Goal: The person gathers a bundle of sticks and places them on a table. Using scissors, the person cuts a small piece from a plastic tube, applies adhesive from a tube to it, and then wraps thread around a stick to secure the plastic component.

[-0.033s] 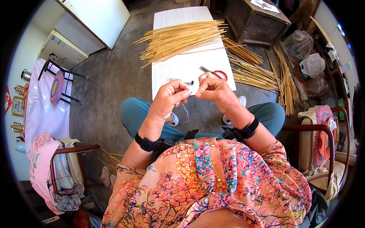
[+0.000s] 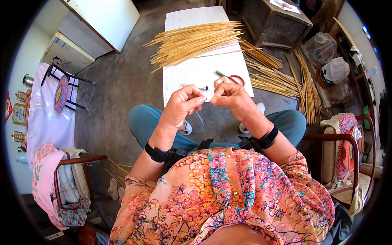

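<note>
a length of white thread (image 2: 200,121) is hung in a loose curve below the left hand (image 2: 183,102), just beyond the near edge of the worktop (image 2: 174,78). by that hand the thread is grasped, with finger and thumb pressed together. the right hand (image 2: 232,98) is held close by, its thumb and forefinger closed in a pinch; whether anything fine is gripped there cannot be told. the 2 sets of fingertips are kept near each other, with a narrow gap between them. on the worktop, a small item with a black end (image 2: 205,88) is partly hidden behind the left hand, and a pair of red-handled scissors (image 2: 231,76) is laid beyond the right hand. across the far half, a broad heap of straw-coloured sticks (image 2: 196,43) is spread, its ends projected past both side edges. to the right, more sticks (image 2: 279,83) are laid on the grey floor (image 2: 108,85), near a dark wooden chest (image 2: 274,26). a black band (image 2: 157,154) is worn on the left wrist and another (image 2: 267,139) on the right. at the far left, a black-legged stool (image 2: 62,94) with a round woven seat is seen on a shiny pale cover (image 2: 45,122).
</note>
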The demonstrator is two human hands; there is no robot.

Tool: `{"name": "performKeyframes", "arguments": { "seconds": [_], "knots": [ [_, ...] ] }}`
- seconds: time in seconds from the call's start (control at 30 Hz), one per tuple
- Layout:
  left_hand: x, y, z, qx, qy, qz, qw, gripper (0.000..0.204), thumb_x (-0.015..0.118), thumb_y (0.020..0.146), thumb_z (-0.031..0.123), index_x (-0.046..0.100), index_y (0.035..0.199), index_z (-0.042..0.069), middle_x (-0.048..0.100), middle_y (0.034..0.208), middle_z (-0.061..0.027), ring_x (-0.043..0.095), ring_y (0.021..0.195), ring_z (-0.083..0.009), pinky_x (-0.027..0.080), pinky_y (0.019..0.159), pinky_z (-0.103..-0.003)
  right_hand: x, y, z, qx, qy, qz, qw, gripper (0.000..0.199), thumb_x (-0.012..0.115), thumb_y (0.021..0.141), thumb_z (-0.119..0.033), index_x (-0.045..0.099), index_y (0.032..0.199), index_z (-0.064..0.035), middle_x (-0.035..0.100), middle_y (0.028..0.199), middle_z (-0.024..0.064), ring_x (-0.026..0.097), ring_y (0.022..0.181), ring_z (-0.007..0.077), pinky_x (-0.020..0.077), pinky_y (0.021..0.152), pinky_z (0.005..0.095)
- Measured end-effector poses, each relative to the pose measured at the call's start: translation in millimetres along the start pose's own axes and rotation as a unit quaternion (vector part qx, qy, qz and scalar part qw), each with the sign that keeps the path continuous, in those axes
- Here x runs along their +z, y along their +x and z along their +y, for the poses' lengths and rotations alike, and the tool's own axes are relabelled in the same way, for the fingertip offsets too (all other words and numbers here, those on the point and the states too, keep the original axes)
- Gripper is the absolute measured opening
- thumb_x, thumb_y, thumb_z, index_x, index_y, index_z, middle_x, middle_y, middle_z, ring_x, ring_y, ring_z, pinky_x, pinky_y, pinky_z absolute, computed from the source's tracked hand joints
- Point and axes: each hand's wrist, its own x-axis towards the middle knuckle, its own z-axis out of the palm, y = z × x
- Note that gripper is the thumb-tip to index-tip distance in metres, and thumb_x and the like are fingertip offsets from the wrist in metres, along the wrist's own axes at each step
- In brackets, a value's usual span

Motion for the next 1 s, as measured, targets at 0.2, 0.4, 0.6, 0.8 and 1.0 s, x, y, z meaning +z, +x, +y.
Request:
{"name": "performKeyframes", "arguments": {
  "seconds": [0.2, 0.4, 0.6, 0.8, 1.0],
  "knots": [
    [4.4, 1.3, -1.8, 0.003, 0.010, 0.003, 1.000, 0.007, 0.060, 0.082, 0.012, 0.059, 0.083, 0.005, 0.057, 0.066, -0.0007, 0.042, 0.052, -0.0029, 0.031, 0.047, -0.016, 0.5, -0.7, 2.1, 0.006, 0.037, 0.010, 0.999, 0.016, 0.071, 0.067, 0.000, 0.057, 0.066, -0.0066, 0.043, 0.083, -0.0024, 0.044, 0.082, 0.0074, 0.0345, 0.074, 0.0206],
    [4.1, 5.0, -4.0, 0.025, 0.015, -0.006, 1.000, 0.008, 0.061, 0.083, 0.013, 0.059, 0.083, 0.005, 0.058, 0.066, -0.0013, 0.043, 0.052, -0.0033, 0.032, 0.048, -0.016, -4.7, 1.6, 6.0, -0.034, 0.013, 0.021, 0.999, 0.018, 0.072, 0.067, 0.001, 0.056, 0.065, -0.0073, 0.042, 0.087, -0.0017, 0.043, 0.087, 0.0081, 0.0345, 0.076, 0.0213],
    [5.9, 3.0, -3.2, 0.016, 0.001, -0.020, 1.000, 0.009, 0.062, 0.083, 0.013, 0.058, 0.084, 0.005, 0.055, 0.066, 0.0010, 0.043, 0.054, -0.0027, 0.029, 0.046, -0.015, -1.8, 0.6, 4.6, -0.045, 0.055, 0.036, 0.997, 0.019, 0.072, 0.067, 0.002, 0.056, 0.065, -0.0081, 0.043, 0.084, -0.0023, 0.043, 0.088, 0.0084, 0.0357, 0.077, 0.0226],
    [7.5, 3.5, 1.2, 0.016, -0.040, -0.024, 0.999, 0.007, 0.062, 0.082, 0.011, 0.059, 0.082, 0.005, 0.054, 0.065, 0.0031, 0.045, 0.055, -0.0020, 0.029, 0.047, -0.015, -1.8, 0.5, -9.1, 0.011, 0.075, 0.036, 0.996, 0.017, 0.069, 0.070, 0.001, 0.054, 0.069, -0.0057, 0.056, 0.082, 0.0032, 0.054, 0.075, 0.0097, 0.0441, 0.067, 0.0220],
    [7.1, 3.7, 1.2, 0.005, -0.049, -0.028, 0.998, 0.008, 0.062, 0.082, 0.012, 0.059, 0.081, 0.005, 0.053, 0.065, 0.0039, 0.044, 0.055, -0.0017, 0.028, 0.045, -0.015, -2.0, 0.3, -11.2, 0.020, 0.039, 0.032, 0.999, 0.017, 0.065, 0.075, -0.001, 0.053, 0.087, -0.0042, 0.061, 0.081, 0.0062, 0.057, 0.065, 0.0097, 0.0479, 0.055, 0.0216]
  ]
}}
